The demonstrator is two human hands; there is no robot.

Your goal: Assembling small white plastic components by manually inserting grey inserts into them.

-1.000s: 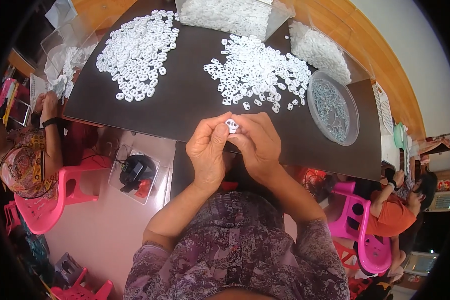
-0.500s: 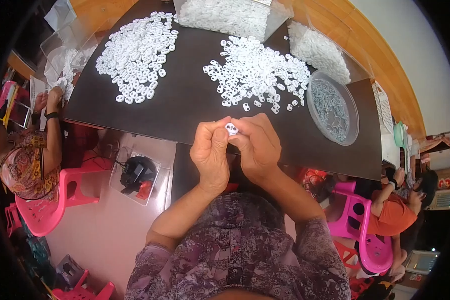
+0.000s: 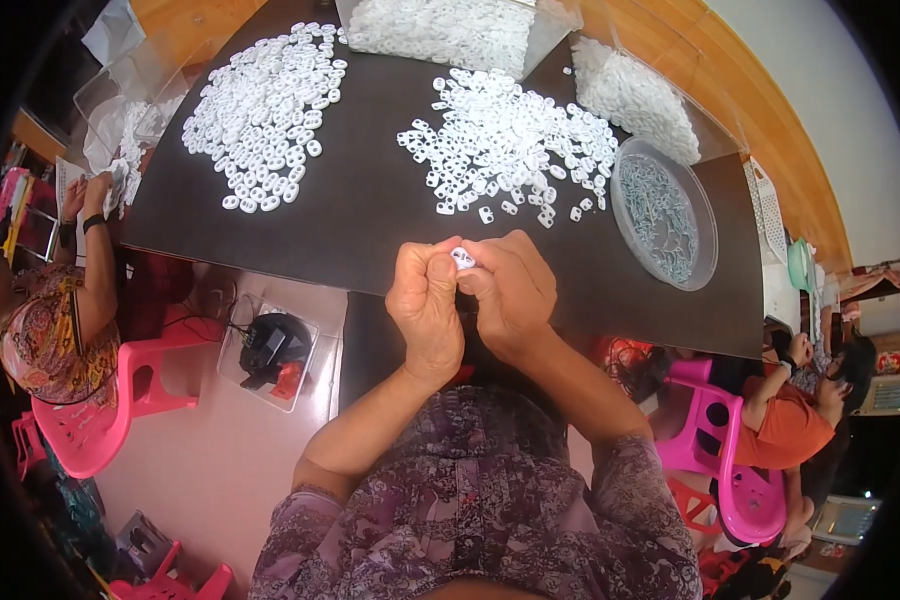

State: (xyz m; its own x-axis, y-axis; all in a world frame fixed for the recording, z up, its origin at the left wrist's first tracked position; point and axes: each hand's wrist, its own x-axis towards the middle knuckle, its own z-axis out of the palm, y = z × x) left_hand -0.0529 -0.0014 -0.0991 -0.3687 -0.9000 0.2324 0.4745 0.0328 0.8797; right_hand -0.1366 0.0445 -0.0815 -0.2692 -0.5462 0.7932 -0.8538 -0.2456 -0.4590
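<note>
My left hand (image 3: pixel 425 305) and my right hand (image 3: pixel 510 295) meet at the near edge of a dark table (image 3: pixel 370 215). Together their fingertips pinch one small white plastic piece (image 3: pixel 463 258). Beyond my hands lies a heap of white plastic pieces (image 3: pixel 515 145) at the middle right of the table. A second heap of white ring-shaped pieces (image 3: pixel 270 105) spreads over the far left. A round clear tray (image 3: pixel 663 212) with small grey metal parts sits to the right of my hands.
Clear bins of white parts (image 3: pixel 450 25) (image 3: pixel 635 90) stand at the table's far side. A person in a patterned top (image 3: pixel 50 320) sits left on a pink chair. Another person in orange (image 3: pixel 790 420) sits right. A clear box with a black device (image 3: pixel 270 350) lies on the floor.
My hands have stayed together on the small white piece, shifting only slightly; the fingers work it a little. The heaps and tray have not moved.
</note>
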